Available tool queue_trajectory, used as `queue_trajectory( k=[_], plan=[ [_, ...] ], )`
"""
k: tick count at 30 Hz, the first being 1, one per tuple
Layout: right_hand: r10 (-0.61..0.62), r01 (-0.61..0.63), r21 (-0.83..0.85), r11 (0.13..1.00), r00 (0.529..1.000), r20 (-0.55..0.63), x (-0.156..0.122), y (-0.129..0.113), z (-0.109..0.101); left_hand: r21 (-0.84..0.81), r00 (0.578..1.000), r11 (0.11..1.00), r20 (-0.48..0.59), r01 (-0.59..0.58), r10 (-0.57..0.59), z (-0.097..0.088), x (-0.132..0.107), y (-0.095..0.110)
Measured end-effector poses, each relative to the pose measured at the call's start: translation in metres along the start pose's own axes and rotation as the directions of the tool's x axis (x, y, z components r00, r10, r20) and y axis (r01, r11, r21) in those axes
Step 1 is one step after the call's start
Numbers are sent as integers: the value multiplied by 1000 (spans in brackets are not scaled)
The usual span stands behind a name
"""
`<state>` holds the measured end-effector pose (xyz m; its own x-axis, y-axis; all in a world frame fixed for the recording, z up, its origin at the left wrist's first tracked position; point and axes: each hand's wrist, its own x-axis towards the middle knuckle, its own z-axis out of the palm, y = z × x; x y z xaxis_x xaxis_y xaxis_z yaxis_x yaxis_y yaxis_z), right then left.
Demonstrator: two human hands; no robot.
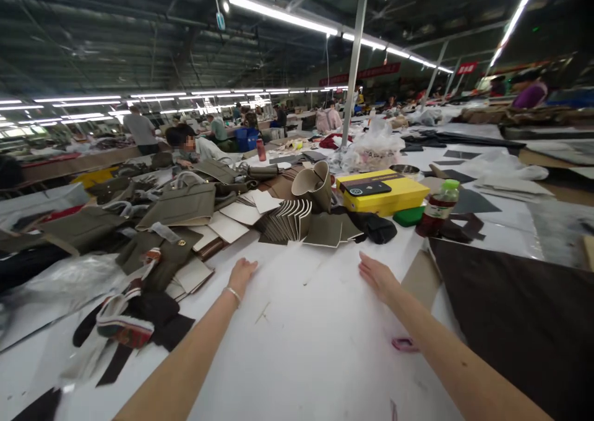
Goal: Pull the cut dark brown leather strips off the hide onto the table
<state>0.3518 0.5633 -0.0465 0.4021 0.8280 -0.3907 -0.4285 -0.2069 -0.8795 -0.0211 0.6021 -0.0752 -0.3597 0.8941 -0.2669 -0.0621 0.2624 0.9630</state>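
Observation:
Both my hands reach out over the white tabletop point(301, 334), apart from each other, with nothing in either. My left hand point(242, 275), a bracelet at its wrist, has its fingers extended inward beside the white-backed flat pieces point(227, 226). On the other side, my right hand point(377, 275) is open with fingers stretched, nearest a black cloth bundle point(378, 228). Beyond and between them stands a fanned row of olive leather-like pieces point(288, 220). Flat olive pieces point(322, 230) lie to its right, and a large curled piece point(318, 186) rises behind.
Olive handbags point(180, 205) pile up at left, near a striped strap point(125, 325). A yellow box point(403, 199) carries a dark phone point(371, 187). Beside it stands a green-capped bottle point(436, 210). Dark sheet material point(520, 309) covers the right side. A person point(204, 148) leans over the far left.

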Motion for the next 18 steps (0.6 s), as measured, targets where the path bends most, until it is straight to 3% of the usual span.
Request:
queue_trajectory(
  k=[4,8,18],
  plan=[
    [-30,33,81,996,999,-30,53,1,24,22,998,1000,-56,-10,11,38,66,10],
    [-69,70,119,990,998,-12,83,-2,45,57,997,998,-83,9,-5,58,110,20],
    [-80,86,48,995,991,-109,117,-9,69,-19,994,995,-36,102,-103,73,127,57]
  ],
)
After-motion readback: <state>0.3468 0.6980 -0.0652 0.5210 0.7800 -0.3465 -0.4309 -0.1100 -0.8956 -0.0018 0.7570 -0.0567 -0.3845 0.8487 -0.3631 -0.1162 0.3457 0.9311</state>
